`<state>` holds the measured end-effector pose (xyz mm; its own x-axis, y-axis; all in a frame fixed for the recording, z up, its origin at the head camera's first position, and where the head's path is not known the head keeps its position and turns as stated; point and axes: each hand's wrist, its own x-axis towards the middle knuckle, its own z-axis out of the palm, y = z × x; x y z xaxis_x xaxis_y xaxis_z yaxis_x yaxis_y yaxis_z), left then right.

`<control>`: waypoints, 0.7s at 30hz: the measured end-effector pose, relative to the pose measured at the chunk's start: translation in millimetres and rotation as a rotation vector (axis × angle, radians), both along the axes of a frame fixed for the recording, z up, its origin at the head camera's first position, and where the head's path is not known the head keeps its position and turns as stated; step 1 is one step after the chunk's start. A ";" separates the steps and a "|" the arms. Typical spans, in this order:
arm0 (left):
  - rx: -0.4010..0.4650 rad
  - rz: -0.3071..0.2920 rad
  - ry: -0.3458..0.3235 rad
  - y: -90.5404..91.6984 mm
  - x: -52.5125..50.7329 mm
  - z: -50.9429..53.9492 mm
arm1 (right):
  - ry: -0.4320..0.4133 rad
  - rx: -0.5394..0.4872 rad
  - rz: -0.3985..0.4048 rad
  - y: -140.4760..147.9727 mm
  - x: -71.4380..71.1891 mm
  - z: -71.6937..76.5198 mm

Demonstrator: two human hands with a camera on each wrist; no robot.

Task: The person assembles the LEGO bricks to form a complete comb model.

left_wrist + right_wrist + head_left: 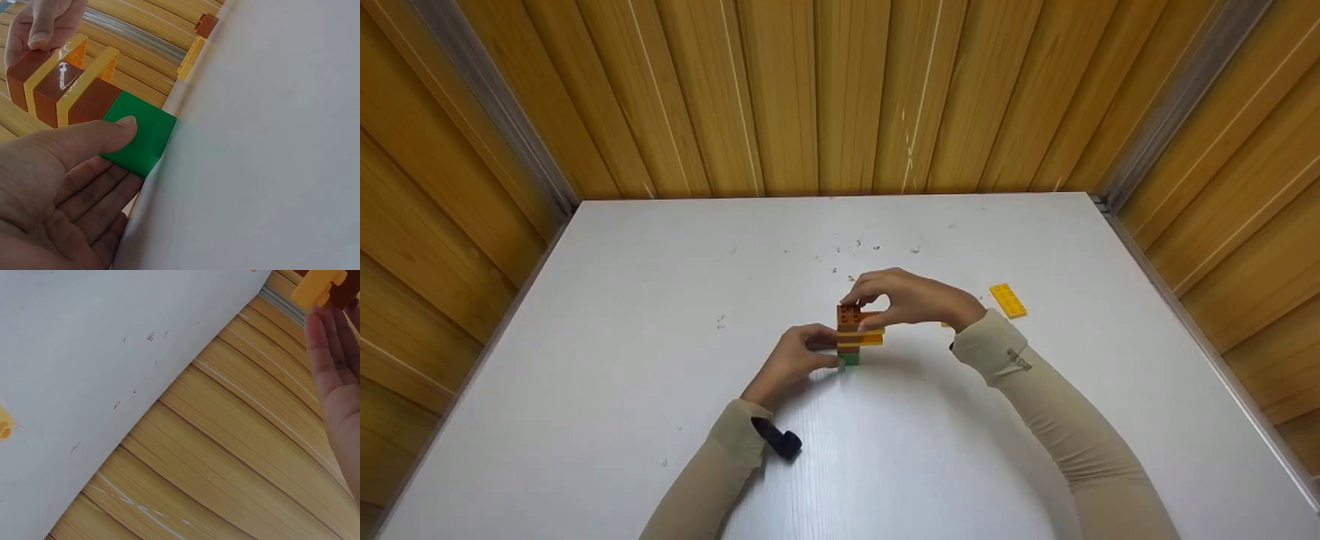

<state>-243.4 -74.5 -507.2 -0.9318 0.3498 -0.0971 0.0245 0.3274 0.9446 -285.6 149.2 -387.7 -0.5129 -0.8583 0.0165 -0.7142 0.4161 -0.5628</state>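
Observation:
A small tower of building bricks stands on the table between both hands. Its lowest piece is a green brick (pixel 140 132), which my left hand (pixel 799 351) grips low down with the thumb on one face; its fingers lie along another side. Above the green, brown bricks alternate with yellow plates (pixel 84 84) that jut out to the right in the head view. At the top sits a brown brick (pixel 849 315), pinched by my right hand (pixel 901 296) between thumb and fingers. The right wrist view catches only a corner of the tower beside the right fingers.
On the right of the table lies a loose yellow plate (pixel 1008 300). A second yellow piece (pixel 945 325) peeks out by the right wrist, mostly hidden. The left wrist view also shows a loose brown brick (pixel 206 26). Wood-look panels (pixel 840 97) wall the table at the back and sides.

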 end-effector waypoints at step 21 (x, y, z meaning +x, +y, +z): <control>-0.037 0.024 -0.023 1.7 0.7 1.0 | 0.024 0.003 -0.119 32.6 -8.2 1.7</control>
<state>-242.7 -72.8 -506.2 -0.9373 0.3229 -0.1312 -0.0056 0.3624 0.9320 -293.7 181.7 -386.0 -0.6108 -0.7913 0.0279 -0.6730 0.5002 -0.5448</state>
